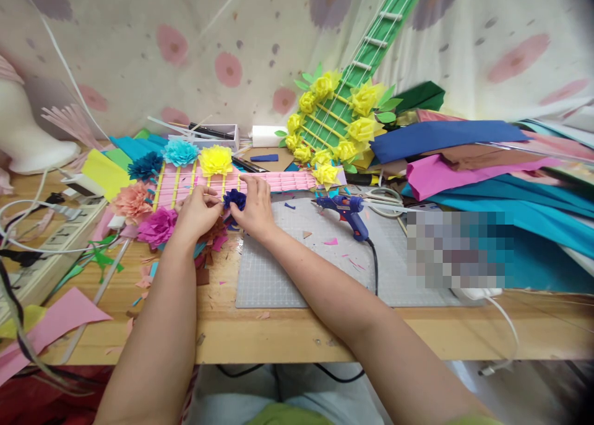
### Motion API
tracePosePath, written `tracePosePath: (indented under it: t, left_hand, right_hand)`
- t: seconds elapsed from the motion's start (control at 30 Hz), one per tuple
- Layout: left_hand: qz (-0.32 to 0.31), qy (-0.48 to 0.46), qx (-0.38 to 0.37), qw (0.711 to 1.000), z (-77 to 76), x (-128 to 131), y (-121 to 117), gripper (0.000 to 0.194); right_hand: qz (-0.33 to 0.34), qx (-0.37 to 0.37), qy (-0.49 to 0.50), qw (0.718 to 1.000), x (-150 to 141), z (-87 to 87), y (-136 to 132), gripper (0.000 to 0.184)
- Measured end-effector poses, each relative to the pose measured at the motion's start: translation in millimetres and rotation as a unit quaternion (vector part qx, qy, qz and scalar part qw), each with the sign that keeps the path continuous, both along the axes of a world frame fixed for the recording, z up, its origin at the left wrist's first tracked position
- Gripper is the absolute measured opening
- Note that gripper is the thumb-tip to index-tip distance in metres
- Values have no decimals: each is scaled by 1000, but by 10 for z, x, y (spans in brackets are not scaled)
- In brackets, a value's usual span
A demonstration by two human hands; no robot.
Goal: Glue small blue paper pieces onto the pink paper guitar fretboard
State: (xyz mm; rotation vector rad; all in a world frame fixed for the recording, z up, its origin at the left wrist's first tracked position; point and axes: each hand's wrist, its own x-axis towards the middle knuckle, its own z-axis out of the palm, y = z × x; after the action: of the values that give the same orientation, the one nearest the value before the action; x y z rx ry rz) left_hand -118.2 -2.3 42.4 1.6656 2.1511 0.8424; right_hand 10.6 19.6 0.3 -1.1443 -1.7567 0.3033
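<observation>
My left hand (pixel 197 211) and my right hand (pixel 254 207) meet over a small dark blue paper flower (pixel 234 198), fingers pinched on it from both sides. The flower sits at the lower edge of a pink paper guitar (pixel 260 181) with yellow strips, lying flat on the wooden table (pixel 288 332). Around the pink guitar's body are paper flowers: a yellow one (pixel 216 159), a light blue one (pixel 180 152), a teal one (pixel 145 165), a peach one (pixel 132 201) and a magenta one (pixel 158 226).
A blue glue gun (pixel 347 211) lies on the grey cutting mat (pixel 278 270) right of my hands. A green paper guitar with yellow flowers (pixel 341 119) leans at the back. Coloured paper sheets (pixel 468 165) pile at the right. A power strip (pixel 55 233) and cables lie left.
</observation>
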Motion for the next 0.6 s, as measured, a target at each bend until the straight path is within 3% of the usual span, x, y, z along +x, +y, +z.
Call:
tracePosePath:
  t: [0.47, 0.6]
  left_hand:
    - [21, -30, 3, 999, 70, 38, -46, 21]
    - [28, 13, 15, 999, 88, -3, -78, 22]
  right_hand:
    - [-1, 4, -5, 1000, 12, -13, 6, 51]
    - [6, 8, -1, 1000, 23, -10, 3, 51]
